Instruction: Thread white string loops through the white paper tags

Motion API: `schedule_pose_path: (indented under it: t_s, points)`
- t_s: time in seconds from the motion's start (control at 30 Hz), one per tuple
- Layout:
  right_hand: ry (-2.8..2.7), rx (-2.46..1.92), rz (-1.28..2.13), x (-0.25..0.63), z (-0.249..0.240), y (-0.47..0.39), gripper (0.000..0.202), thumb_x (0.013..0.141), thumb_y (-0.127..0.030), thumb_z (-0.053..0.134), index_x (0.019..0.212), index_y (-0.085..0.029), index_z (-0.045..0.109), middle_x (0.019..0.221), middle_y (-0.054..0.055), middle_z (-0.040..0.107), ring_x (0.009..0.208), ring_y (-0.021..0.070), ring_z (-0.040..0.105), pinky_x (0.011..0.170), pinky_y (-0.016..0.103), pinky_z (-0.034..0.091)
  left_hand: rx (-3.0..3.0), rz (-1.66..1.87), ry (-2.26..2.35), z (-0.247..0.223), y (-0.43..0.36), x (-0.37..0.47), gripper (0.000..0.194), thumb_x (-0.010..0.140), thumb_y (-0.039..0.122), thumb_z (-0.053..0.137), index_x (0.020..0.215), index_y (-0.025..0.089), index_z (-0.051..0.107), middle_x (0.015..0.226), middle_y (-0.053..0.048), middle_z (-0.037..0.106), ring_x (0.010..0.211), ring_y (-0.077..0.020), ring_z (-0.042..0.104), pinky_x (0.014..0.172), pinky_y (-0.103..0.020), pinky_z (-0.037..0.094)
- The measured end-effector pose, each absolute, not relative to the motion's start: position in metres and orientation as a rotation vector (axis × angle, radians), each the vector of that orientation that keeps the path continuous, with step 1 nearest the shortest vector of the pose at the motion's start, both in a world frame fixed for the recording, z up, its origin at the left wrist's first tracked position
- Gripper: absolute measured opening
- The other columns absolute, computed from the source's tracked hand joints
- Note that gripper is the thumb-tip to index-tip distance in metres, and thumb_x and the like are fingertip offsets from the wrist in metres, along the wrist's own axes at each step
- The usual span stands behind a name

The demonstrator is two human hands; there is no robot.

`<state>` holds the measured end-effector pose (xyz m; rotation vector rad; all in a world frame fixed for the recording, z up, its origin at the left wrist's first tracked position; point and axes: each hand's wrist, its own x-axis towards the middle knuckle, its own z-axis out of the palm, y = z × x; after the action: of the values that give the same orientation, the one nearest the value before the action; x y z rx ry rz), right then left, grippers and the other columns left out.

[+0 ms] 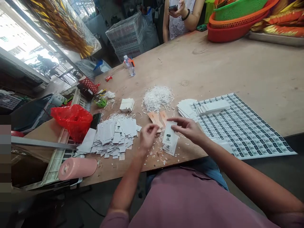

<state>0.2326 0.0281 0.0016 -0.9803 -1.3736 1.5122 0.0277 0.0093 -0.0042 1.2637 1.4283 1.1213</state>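
Between the thumb and fingers of my right hand (188, 129) is a white paper tag (168, 133) with a dark label and a small square code printed on it. Another printed tag (171, 149) lies beneath it on the table. My left hand (148, 136) is pinched close by, and what its fingertips hold, if anything, is too small to make out. Just beyond the hands lie two orange paper strips (154, 117). To the left spreads a heap of white tags (111, 136), some printed. White strings (158, 98) form a tangled pile behind the strips.
A sheet of printed labels (249, 133) lies at right, with white cards (212, 107) on it. Left are a red plastic bag (71, 120) and a pink cylinder (77, 167). A water bottle (129, 67) stands farther back. Across the table, a person (181, 19) holds a phone.
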Motion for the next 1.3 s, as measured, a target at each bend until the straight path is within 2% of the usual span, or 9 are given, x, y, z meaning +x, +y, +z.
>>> schedule_pose_path:
  t_s: [0.13, 0.27, 0.43, 0.53, 0.77, 0.97, 1.03, 1.17, 1.3]
  points:
    - [-1.338, -1.085, 1.405, 0.241, -0.002, 0.030, 0.054, 0.072, -0.042, 0.081, 0.120, -0.017, 0.073, 0.083, 0.004, 0.069, 0.069, 0.0152, 0.063, 0.066, 0.033, 0.058, 1.814, 0.816, 1.948, -0.004, 0.084, 0.003, 0.042, 0.069, 0.030, 0.087, 0.106, 0.018, 0.072, 0.115, -0.011, 0.058, 0.117, -0.0287, 0.056, 0.102, -0.041, 0.045]
    - [-1.351, -1.141, 1.312, 0.251, -0.006, 0.026, 0.046, 0.073, -0.045, 0.080, 0.111, -0.019, 0.076, 0.075, 0.002, 0.066, 0.064, 0.0154, 0.062, 0.062, 0.034, 0.059, 1.925, 0.636, 1.955, -0.008, 0.108, 0.002, 0.049, 0.067, 0.029, 0.089, 0.112, 0.019, 0.072, 0.115, -0.011, 0.055, 0.119, -0.0305, 0.053, 0.106, -0.043, 0.042]
    - [-1.243, -1.146, 1.264, 0.257, -0.009, 0.029, 0.043, 0.069, -0.050, 0.084, 0.094, -0.017, 0.072, 0.067, 0.001, 0.065, 0.059, 0.0142, 0.061, 0.058, 0.031, 0.055, 1.871, 0.994, 1.819, -0.017, 0.093, 0.019, 0.044, 0.072, 0.011, 0.079, 0.114, 0.019, 0.067, 0.107, -0.007, 0.063, 0.108, -0.0238, 0.060, 0.100, -0.040, 0.047]
    - [-1.190, -1.104, 1.320, 0.256, -0.004, 0.032, 0.040, 0.067, -0.050, 0.084, 0.083, -0.017, 0.067, 0.068, 0.001, 0.067, 0.056, 0.0123, 0.059, 0.055, 0.028, 0.051, 1.488, 1.260, 1.490, -0.012, 0.080, 0.033, 0.039, 0.078, 0.019, 0.074, 0.116, 0.018, 0.063, 0.087, -0.002, 0.067, 0.080, -0.0154, 0.065, 0.079, -0.031, 0.054]
    - [-1.098, -1.048, 1.383, 0.258, 0.002, 0.031, 0.036, 0.069, -0.046, 0.081, 0.080, -0.017, 0.063, 0.063, -0.001, 0.064, 0.050, 0.0083, 0.051, 0.047, 0.024, 0.041, 0.864, 1.125, 1.083, 0.011, 0.034, 0.062, 0.039, 0.067, 0.041, 0.085, 0.092, 0.014, 0.073, 0.076, -0.004, 0.074, 0.068, -0.0162, 0.069, 0.069, -0.030, 0.057]
    - [-1.109, -1.059, 1.327, 0.254, 0.008, 0.024, 0.043, 0.060, -0.046, 0.090, 0.078, -0.016, 0.065, 0.059, -0.004, 0.060, 0.050, 0.0088, 0.051, 0.048, 0.023, 0.042, 0.746, 1.089, 1.058, 0.014, 0.001, 0.087, 0.046, 0.057, 0.034, 0.094, 0.095, 0.014, 0.076, 0.079, -0.003, 0.074, 0.066, -0.0122, 0.065, 0.064, -0.024, 0.051]
    - [-1.143, -0.990, 1.432, 0.257, 0.012, 0.019, 0.040, 0.071, -0.051, 0.083, 0.081, -0.016, 0.069, 0.056, -0.003, 0.057, 0.053, 0.0106, 0.054, 0.055, 0.025, 0.049, 0.667, 1.088, 1.038, 0.018, -0.008, 0.091, 0.045, 0.053, 0.033, 0.096, 0.089, 0.014, 0.077, 0.078, -0.004, 0.074, 0.066, -0.0133, 0.065, 0.064, -0.024, 0.051]
    - [-1.127, -0.708, 1.711, 0.265, 0.009, 0.026, 0.057, 0.075, -0.055, 0.080, 0.121, -0.024, 0.070, 0.105, 0.008, 0.068, 0.087, 0.0204, 0.069, 0.077, 0.038, 0.059, 0.620, 0.975, 0.852, 0.004, -0.002, 0.090, 0.049, 0.056, 0.040, 0.096, 0.094, 0.013, 0.078, 0.074, -0.006, 0.073, 0.063, -0.0134, 0.065, 0.062, -0.022, 0.048]
    - [-1.233, -0.640, 1.616, 0.276, 0.006, 0.033, 0.035, 0.074, -0.049, 0.083, 0.076, -0.017, 0.070, 0.084, 0.002, 0.060, 0.071, 0.0134, 0.062, 0.070, 0.031, 0.056, 0.663, 0.776, 0.887, -0.019, 0.011, 0.092, 0.061, 0.048, 0.058, 0.095, 0.084, 0.013, 0.076, 0.056, -0.003, 0.064, 0.042, -0.0085, 0.050, 0.046, -0.021, 0.037]
